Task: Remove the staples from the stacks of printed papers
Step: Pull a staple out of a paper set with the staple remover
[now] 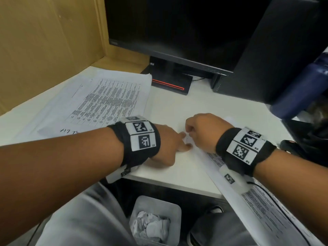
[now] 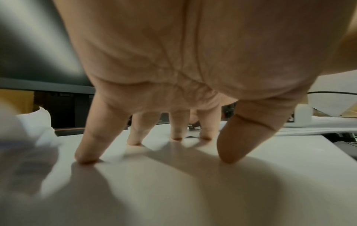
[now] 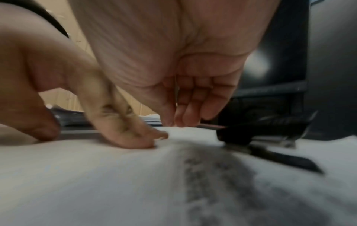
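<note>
A stack of printed papers (image 1: 266,201) lies slanted over the desk's front right edge. Its top corner sits between my two hands. My left hand (image 1: 177,142) has its fingers spread straight, and their tips (image 2: 86,159) press down on the white sheet. My right hand (image 1: 190,133) is curled, and its thumb and forefinger (image 3: 152,139) pinch together at that corner. A tiny dark bit (image 2: 193,126) that looks like a staple shows at those fingertips. A second stack of printed papers (image 1: 110,98) lies flat at the left.
A black stapler-like tool (image 3: 260,133) lies on the paper to the right of my right hand. A monitor (image 1: 177,32) and a dark computer tower (image 1: 266,59) stand behind. A grey bin (image 1: 156,221) with crumpled paper is under the desk. A wooden wall (image 1: 44,50) closes the left.
</note>
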Demonstrator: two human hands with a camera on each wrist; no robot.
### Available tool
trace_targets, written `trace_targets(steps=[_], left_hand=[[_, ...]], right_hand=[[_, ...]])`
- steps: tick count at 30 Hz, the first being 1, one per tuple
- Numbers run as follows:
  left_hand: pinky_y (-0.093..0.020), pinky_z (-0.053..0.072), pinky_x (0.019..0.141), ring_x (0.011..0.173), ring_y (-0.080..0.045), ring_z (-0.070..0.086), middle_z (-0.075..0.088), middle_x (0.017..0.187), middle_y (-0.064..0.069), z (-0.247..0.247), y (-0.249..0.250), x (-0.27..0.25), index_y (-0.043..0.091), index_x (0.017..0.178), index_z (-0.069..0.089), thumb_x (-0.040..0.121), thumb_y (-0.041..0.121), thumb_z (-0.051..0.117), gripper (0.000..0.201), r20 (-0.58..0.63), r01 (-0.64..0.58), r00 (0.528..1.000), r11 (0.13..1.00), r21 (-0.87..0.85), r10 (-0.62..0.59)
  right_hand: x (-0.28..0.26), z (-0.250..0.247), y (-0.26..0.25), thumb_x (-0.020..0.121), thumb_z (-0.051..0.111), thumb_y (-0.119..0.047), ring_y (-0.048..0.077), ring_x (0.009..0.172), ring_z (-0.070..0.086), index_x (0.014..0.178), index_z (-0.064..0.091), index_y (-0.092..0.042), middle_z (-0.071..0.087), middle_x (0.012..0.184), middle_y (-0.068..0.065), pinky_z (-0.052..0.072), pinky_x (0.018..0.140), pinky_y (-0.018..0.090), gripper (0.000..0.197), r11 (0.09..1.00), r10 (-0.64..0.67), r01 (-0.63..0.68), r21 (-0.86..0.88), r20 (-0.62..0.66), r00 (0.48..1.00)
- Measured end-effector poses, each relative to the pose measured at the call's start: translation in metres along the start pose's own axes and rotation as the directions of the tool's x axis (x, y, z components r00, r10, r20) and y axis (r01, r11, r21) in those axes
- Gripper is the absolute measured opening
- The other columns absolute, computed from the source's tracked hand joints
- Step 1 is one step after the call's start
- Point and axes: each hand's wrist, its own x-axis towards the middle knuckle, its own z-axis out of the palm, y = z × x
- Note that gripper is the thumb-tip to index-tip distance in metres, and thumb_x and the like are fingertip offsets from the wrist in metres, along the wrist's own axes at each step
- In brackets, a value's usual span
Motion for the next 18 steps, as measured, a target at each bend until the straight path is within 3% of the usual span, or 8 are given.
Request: trace_targets(steps=[2, 3, 6, 10, 13, 16, 18], left_hand=[[-0.039, 0.044, 0.111, 0.149, -0.033, 0.036, 0.013, 0.172, 0.007, 0.0, 0.0, 0.0, 0.047, 0.159, 0.017, 0.096, 0.018, 0.047, 0.076, -0.019, -0.012, 1.0, 1.0, -0.021, 0.012], [-0.037, 0.044, 0.11, 0.15, -0.033, 0.035, 0.013, 0.172, 0.007, 0.0, 0.0, 0.001, 0.047, 0.159, 0.017, 0.096, 0.018, 0.047, 0.076, -0.025, -0.011, 1.0, 1.0, -0.018, 0.011], [-0.035, 0.038, 0.111, 0.156, -0.032, 0.022, -0.007, 0.172, 0.011, 0.003, -0.001, 0.002, 0.049, 0.16, 0.008, 0.098, 0.018, 0.045, 0.079, -0.026, -0.008, 1.0, 1.0, -0.018, 0.008], [-0.042, 0.032, 0.118, 0.158, -0.035, 0.009, -0.012, 0.171, 0.012, 0.005, -0.003, 0.005, 0.051, 0.159, 0.004, 0.098, 0.019, 0.044, 0.08, -0.022, -0.006, 1.0, 1.0, -0.014, 0.005], [-0.047, 0.031, 0.12, 0.158, -0.037, 0.004, -0.013, 0.171, 0.014, 0.005, -0.003, 0.006, 0.053, 0.158, 0.003, 0.097, 0.017, 0.043, 0.081, 0.005, 0.004, 1.0, 0.999, -0.033, -0.004], [-0.05, 0.039, 0.117, 0.158, -0.038, 0.002, -0.01, 0.171, 0.014, 0.004, -0.003, 0.005, 0.052, 0.158, 0.003, 0.096, 0.017, 0.043, 0.082, 0.013, 0.0, 1.0, 0.999, -0.04, 0.001], [-0.051, 0.04, 0.116, 0.158, -0.039, 0.0, -0.007, 0.172, 0.014, 0.004, -0.003, 0.005, 0.051, 0.159, 0.003, 0.096, 0.017, 0.043, 0.082, 0.009, -0.004, 1.0, 0.999, -0.044, 0.004]], right_hand=[[0.003, 0.003, -0.013, 0.089, 0.06, -0.016, 0.021, 0.09, 0.059, 0.099, 0.063, -0.025, 0.062, 0.097, -0.001, 0.044, 0.069, 0.029, 0.013, 0.999, 0.022, -0.025, 0.036, 0.073, 0.997], [0.006, 0.003, -0.014, 0.089, 0.06, -0.015, 0.021, 0.088, 0.059, 0.098, 0.063, -0.023, 0.063, 0.097, 0.0, 0.045, 0.068, 0.029, 0.012, 0.999, 0.043, -0.045, 0.02, 0.092, 0.995], [0.013, 0.002, -0.012, 0.091, 0.057, -0.016, 0.02, 0.089, 0.06, 0.097, 0.062, -0.023, 0.064, 0.098, 0.0, 0.047, 0.07, 0.028, 0.011, 0.997, 0.056, -0.048, -0.065, 0.123, 0.991], [0.015, 0.002, -0.004, 0.087, 0.054, -0.018, 0.011, 0.074, 0.056, 0.08, 0.059, -0.029, 0.06, 0.083, -0.009, 0.044, 0.063, 0.025, 0.014, 0.999, 0.008, -0.012, 0.04, 0.108, 0.994], [0.016, 0.002, -0.003, 0.088, 0.054, -0.019, 0.015, 0.077, 0.057, 0.078, 0.056, -0.028, 0.062, 0.085, -0.006, 0.045, 0.064, 0.026, 0.013, 0.998, -0.006, -0.001, 0.056, 0.131, 0.991], [0.018, 0.001, -0.007, 0.093, 0.052, -0.024, 0.019, 0.085, 0.059, 0.087, 0.056, -0.023, 0.065, 0.095, 0.0, 0.044, 0.066, 0.028, 0.007, 1.0, -0.018, 0.018, 0.002, 0.192, 0.981], [0.02, -0.001, -0.008, 0.098, 0.049, -0.027, 0.021, 0.086, 0.058, 0.1, 0.059, -0.015, 0.065, 0.098, 0.004, 0.041, 0.063, 0.026, 0.016, 1.0, 0.01, -0.007, -0.014, 0.216, 0.976]])
